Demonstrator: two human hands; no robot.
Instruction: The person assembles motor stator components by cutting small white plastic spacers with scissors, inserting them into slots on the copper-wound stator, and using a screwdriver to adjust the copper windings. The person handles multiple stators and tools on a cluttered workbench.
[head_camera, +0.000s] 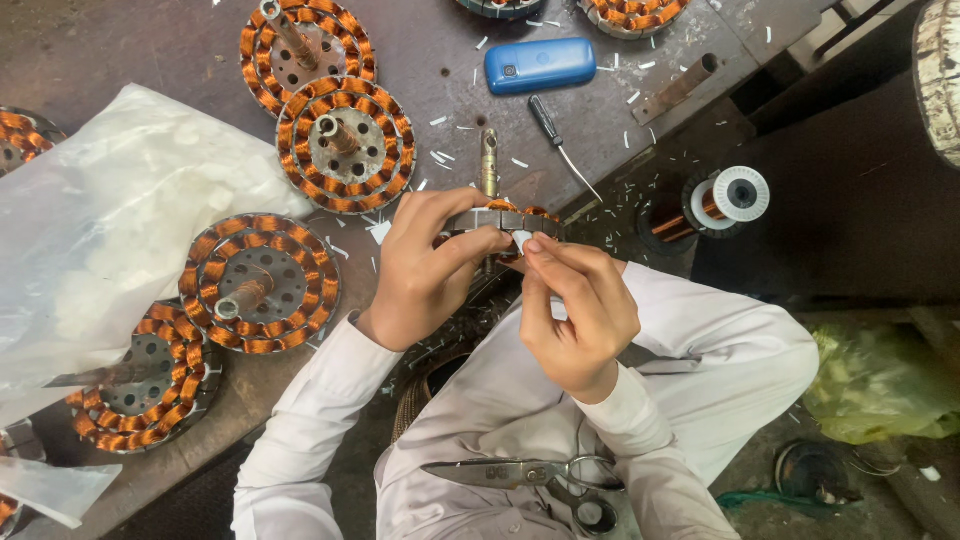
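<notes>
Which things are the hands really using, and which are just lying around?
In use:
left hand, gripping the copper-wound ring;
right hand, pinching a small white slip against it.

Lying about:
blue phone;
screwdriver;
scissors on the lap;
copper wire spool;
finished wound rings;
plastic bag.

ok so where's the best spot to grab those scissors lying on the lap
Take the scissors by the handle loops, which lie at the right end near the person's right thigh, with the closed blades pointing left. Coming from the right side probably keeps the grip off the blade tips. Both hands, the left hand and the right hand, are busy on the wound coil part.
</notes>
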